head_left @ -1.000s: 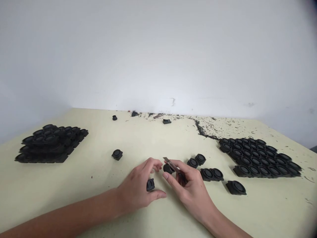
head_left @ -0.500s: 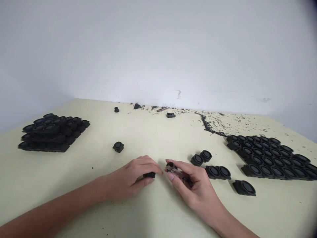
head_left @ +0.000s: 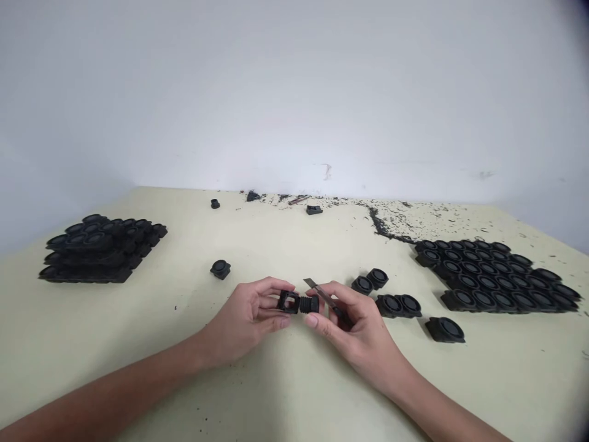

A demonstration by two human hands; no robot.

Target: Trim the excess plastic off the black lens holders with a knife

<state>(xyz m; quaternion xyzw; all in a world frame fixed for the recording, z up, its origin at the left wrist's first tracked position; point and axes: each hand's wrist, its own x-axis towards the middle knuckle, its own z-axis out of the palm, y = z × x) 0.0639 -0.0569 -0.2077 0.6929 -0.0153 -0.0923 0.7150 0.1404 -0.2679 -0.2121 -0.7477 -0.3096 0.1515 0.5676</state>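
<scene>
My left hand (head_left: 255,313) grips a small black plastic housing (head_left: 289,301) between thumb and fingers; its open side with a squarish hole faces me. My right hand (head_left: 354,322) pinches a round black threaded plug (head_left: 310,304), whose ribbed end points at the housing, close to it or touching; I cannot tell which. A knife with a slanted flat blade (head_left: 317,287) is also in my right hand, its tip pointing up and left over the plug. The palm partly hides the knife's handle.
Black round-topped parts are stacked at left (head_left: 87,258) and spread in rows at right (head_left: 497,276). Loose ones lie beside my right hand (head_left: 399,305) and ahead of my left (head_left: 220,269). Black shavings (head_left: 381,227) litter the table's back, near a small black piece (head_left: 314,210).
My left hand has lifted and turned the housing so that its hole shows. My right hand has brought the plug against or near it, turned sideways, with the blade now tilted up.
</scene>
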